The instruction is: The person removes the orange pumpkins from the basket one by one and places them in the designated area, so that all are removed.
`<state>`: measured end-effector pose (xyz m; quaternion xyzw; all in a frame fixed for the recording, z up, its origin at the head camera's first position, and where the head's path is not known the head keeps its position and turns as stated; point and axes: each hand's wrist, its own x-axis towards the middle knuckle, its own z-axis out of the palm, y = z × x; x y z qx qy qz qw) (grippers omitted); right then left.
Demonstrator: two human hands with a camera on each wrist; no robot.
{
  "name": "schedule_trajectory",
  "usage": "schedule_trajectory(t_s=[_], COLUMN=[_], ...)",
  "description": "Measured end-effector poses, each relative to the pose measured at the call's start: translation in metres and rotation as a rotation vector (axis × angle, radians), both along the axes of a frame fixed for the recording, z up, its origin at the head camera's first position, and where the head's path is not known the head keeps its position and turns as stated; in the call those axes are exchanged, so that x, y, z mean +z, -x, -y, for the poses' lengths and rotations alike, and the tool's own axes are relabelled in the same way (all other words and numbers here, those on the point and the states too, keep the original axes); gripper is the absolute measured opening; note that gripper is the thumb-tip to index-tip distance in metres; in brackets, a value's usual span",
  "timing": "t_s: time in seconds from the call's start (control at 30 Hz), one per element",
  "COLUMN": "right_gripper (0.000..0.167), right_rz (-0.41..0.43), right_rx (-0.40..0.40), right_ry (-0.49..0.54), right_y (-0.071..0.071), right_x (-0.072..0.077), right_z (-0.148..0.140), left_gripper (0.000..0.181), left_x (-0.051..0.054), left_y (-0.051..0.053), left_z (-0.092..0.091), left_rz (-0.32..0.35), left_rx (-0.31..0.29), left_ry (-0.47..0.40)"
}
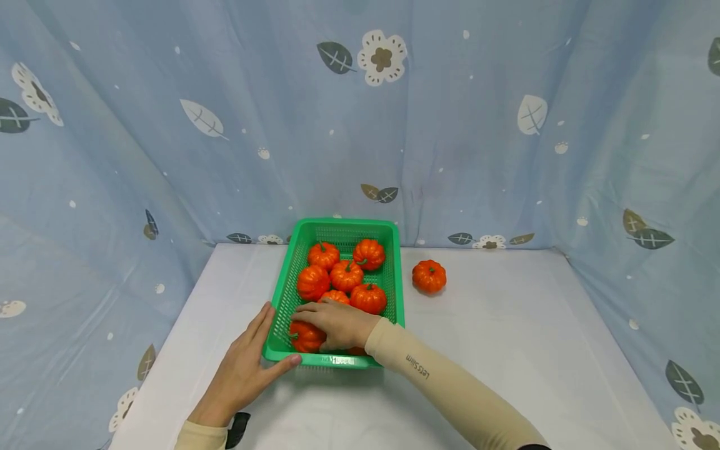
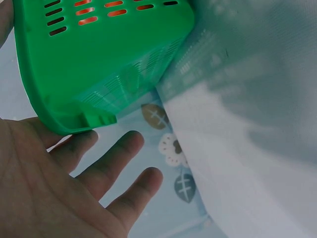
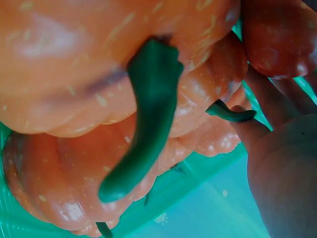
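Observation:
A green plastic basket [image 1: 401, 294] with slotted sides holds several small orange pumpkins with green stems. My left hand [image 1: 243, 369] is at its front left corner, the thumb lying at the front rim and the other fingers along the left side. In the left wrist view, those fingers [image 2: 111, 166] look spread and nearly straight beside the basket's corner [image 2: 64, 116]. Inside the basket, my right hand [image 1: 343, 324] grips a pumpkin [image 1: 306, 337] at the front left, fingers over its top and thumb to its right. A large pumpkin stem [image 3: 148, 119] fills the middle of the right wrist view.
One more pumpkin [image 1: 429, 277] sits on the white table [image 1: 506, 325], right of the basket. A blue patterned curtain [image 1: 450, 112] hangs behind the table and along both sides. Other pumpkins, such as one at the back right [image 1: 369, 254], lie beyond my right hand.

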<state>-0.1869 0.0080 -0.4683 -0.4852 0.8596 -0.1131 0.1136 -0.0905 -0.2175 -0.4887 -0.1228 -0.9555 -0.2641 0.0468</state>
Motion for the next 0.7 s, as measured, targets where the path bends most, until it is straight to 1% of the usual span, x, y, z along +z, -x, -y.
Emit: schedule_trajectory(t_s=[0.2, 0.43, 0.57, 0.7], right_gripper=[0.078, 0.077, 0.078, 0.083], right_rz=[-0.002, 0.007, 0.024, 0.047], right_rx=[-0.001, -0.029, -0.058, -0.098], right_ry=[0.008, 0.05, 0.082, 0.135], right_y=[-0.001, -0.001, -0.002, -0.003], right_x=[0.001, 0.006, 0.013, 0.026], right_z=[0.0, -0.003, -0.009, -0.016], left_gripper=[0.103, 0.103, 0.104, 0.104], left_x=[0.0, 0.001, 0.001, 0.0], left_y=[0.0, 0.0, -0.001, -0.001], left_z=[0.0, 0.0, -0.001, -0.001], left_rz=[-0.001, -0.004, -0.008, -0.006], left_rx=[0.0, -0.002, 0.005, 0.009], left_ry=[-0.001, -0.003, -0.002, -0.005])
